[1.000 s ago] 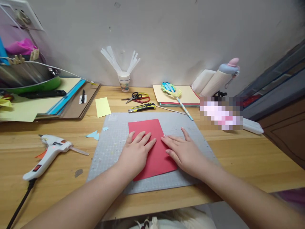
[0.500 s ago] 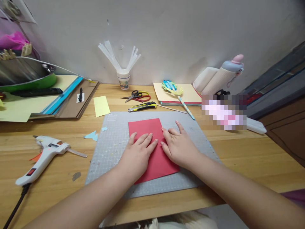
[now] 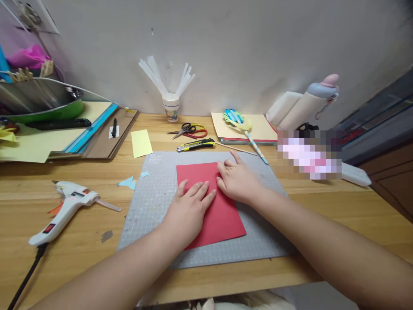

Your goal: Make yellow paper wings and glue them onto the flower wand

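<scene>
A red sheet of paper [image 3: 224, 224] lies on a grey cutting mat [image 3: 146, 215]; whether it is folded double I cannot tell. My left hand [image 3: 188, 211] rests flat on the sheet, fingers spread, covering part of its left side. At the upper right edge of the paper, my right hand [image 3: 238, 180] touches down with its fingertips. Its fingers are apart and slightly bent, with one raised off the surface. Neither hand grasps anything.
Beyond the mat lie a utility knife [image 3: 196, 145], scissors [image 3: 183, 130] and a yellow paper [image 3: 142, 143]. A hot glue gun [image 3: 69, 206] is at left, near blue scraps [image 3: 126, 182]. A cup [image 3: 171, 107] of glue sticks and a paper flower [image 3: 254, 146] stand further back.
My right hand has slid up along the right edge of the red paper, towards its top corner. My left hand stays flat on the sheet. The whole view has shifted slightly.
</scene>
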A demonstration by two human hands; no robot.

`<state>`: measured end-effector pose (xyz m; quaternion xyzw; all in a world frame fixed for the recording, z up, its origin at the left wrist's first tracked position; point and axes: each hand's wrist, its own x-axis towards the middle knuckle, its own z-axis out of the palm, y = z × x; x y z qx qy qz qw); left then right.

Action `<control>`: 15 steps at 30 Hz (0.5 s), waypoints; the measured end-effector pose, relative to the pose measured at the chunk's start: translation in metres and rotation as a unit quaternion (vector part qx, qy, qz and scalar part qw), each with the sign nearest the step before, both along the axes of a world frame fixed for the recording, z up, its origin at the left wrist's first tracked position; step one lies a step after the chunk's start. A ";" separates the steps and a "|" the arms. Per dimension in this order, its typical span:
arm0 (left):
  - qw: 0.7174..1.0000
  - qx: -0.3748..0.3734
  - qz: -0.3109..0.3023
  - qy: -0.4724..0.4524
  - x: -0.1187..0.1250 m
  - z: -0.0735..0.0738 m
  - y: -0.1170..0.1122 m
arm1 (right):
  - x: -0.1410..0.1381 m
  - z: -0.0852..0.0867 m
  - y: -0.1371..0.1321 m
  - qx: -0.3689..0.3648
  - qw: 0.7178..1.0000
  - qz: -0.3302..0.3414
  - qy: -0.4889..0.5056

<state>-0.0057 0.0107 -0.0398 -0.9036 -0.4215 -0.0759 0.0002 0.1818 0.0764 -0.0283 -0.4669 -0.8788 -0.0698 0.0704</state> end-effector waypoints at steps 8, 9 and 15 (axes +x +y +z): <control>1.000 0.004 0.018 -0.011 -0.001 -0.001 0.000 | 0.044 -0.028 0.023 -0.037 0.984 -0.007 0.175; 1.000 0.003 0.019 -0.012 -0.001 -0.001 0.000 | 0.045 -0.030 0.022 -0.032 0.983 -0.010 0.181; 1.000 0.000 0.019 -0.015 -0.001 -0.001 -0.001 | 0.032 -0.029 0.017 -0.024 0.987 -0.019 0.160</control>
